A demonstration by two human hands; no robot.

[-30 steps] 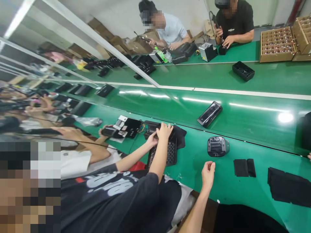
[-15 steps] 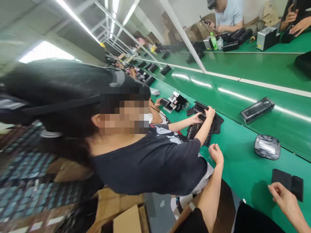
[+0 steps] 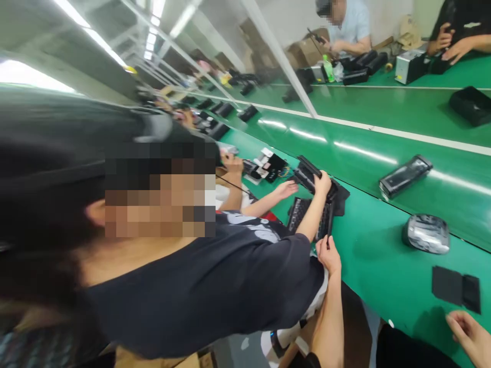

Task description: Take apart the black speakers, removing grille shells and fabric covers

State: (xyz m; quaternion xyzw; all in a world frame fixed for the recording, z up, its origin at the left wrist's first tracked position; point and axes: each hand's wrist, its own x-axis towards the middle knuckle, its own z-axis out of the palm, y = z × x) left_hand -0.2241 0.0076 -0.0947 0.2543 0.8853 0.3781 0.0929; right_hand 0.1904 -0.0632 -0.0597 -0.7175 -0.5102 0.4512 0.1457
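My left hand reaches past the neighbouring co-worker and pinches the near end of a slotted black plastic part lying on the green bench. Beside it, the co-worker's hand holds a long black housing tilted up, and their other hand is off it with fingers extended. My right hand hovers low at the right edge, empty, its fingers loosely curled and apart. Closest to it are flat black pads on the bench. Part of that hand is cut off by the frame.
A glossy film-wrapped black unit and a longer wrapped black unit stand on the green surface at right. The co-worker's body fills the left and middle. Further people and black parts line the far bench, near a metal-sided box.
My left hand has moved to the black plastic part and closed on its end. The co-worker has tilted up the black housing and taken one hand off. The view has shifted.
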